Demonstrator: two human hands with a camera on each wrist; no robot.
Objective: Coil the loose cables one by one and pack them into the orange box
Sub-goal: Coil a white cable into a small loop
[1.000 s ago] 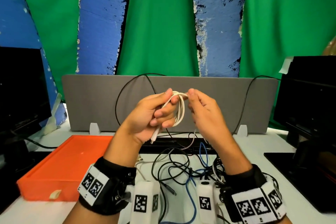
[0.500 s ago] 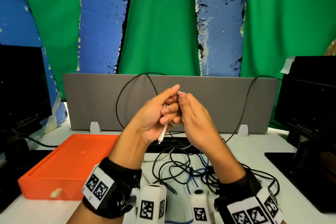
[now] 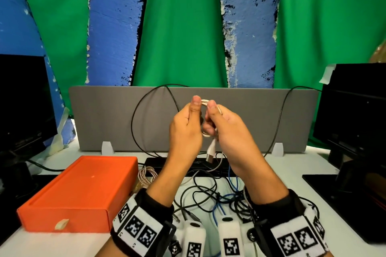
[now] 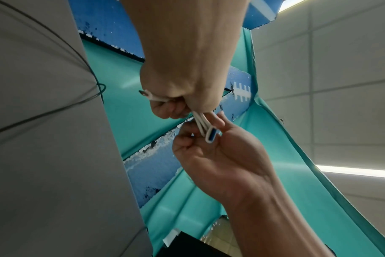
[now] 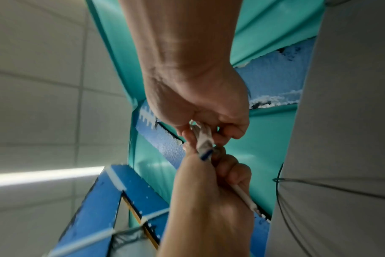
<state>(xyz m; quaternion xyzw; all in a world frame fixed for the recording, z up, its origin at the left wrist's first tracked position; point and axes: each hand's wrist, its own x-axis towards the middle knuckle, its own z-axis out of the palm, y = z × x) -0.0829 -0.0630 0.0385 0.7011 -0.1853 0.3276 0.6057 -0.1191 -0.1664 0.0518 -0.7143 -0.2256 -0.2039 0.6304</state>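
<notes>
Both hands are hovering above the cable tangle point(image 3: 208, 194), well clear of the desk, and between them the white cable point(image 3: 205, 102) is being held as a small coil. The left hand point(image 3: 184, 129) is pinching the top of the coil, thumb pressed against curled fingers, while the right hand point(image 3: 227, 129) is gripping the loops from the other side, its fingers curled round them. From the left wrist view the loops point(image 4: 201, 124) are running from one fist into the other, and a flat plug end with a blue insert is sitting against the left hand point(image 4: 220, 153) beside its thumb. One white plug point(image 3: 211, 151) is hanging below the hands, pointing down toward the tangle. That tangle of black, blue and grey leads is lying on the desk directly under the wrists, in front of a black power strip point(image 3: 154, 162). The orange box point(image 3: 83, 190) is sitting to the left of the tangle, just beside it, with a braided coil point(image 3: 145, 176) lying between the two. A grey divider point(image 3: 104, 119) is standing behind the tangle, with thin black wires draped over it.
</notes>
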